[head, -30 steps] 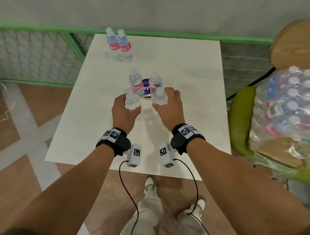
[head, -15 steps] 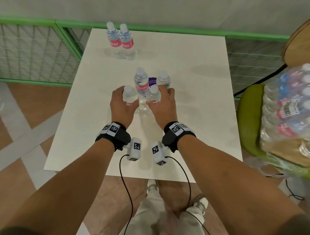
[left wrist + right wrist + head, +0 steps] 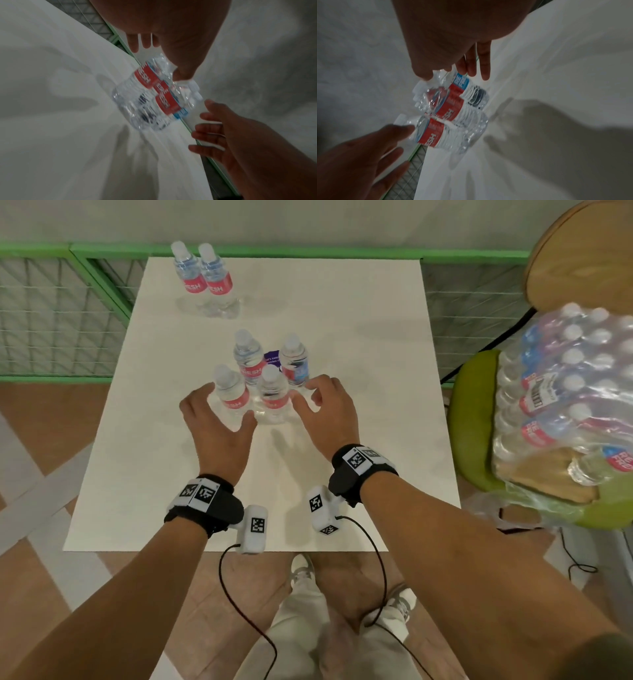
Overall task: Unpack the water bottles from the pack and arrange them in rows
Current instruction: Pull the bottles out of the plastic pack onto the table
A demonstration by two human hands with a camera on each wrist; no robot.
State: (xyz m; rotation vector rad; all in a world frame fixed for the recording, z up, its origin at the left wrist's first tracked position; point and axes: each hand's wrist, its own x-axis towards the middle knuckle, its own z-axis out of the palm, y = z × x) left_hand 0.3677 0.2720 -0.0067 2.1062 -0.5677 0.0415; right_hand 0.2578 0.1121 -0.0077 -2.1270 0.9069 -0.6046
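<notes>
Several clear water bottles with red labels stand upright in a cluster at the middle of the white table [image 3: 359, 412]. The two nearest are the near-left bottle [image 3: 231, 394] and the near-right bottle [image 3: 272, 394]; two more stand just behind them, one bottle [image 3: 247, 356] on the left and one bottle [image 3: 294, 359] on the right. My left hand [image 3: 219, 419] is beside the near-left bottle with fingers spread, holding nothing. My right hand [image 3: 325, 405] is just right of the near-right bottle, fingers loosely bent and empty. The shrink-wrapped pack [image 3: 575, 392] rests on the green chair at right.
A pair of bottles [image 3: 203, 280] stands at the table's far left corner. A green railing [image 3: 308, 251] with mesh runs behind the table. The green chair [image 3: 476, 412] with the pack is close to the table's right edge. A purple card [image 3: 273, 359] lies between the back bottles.
Both hands gripped the two near bottles and set them beside the back pair; now the fingers have come off and both hands have drawn back toward me, open.
</notes>
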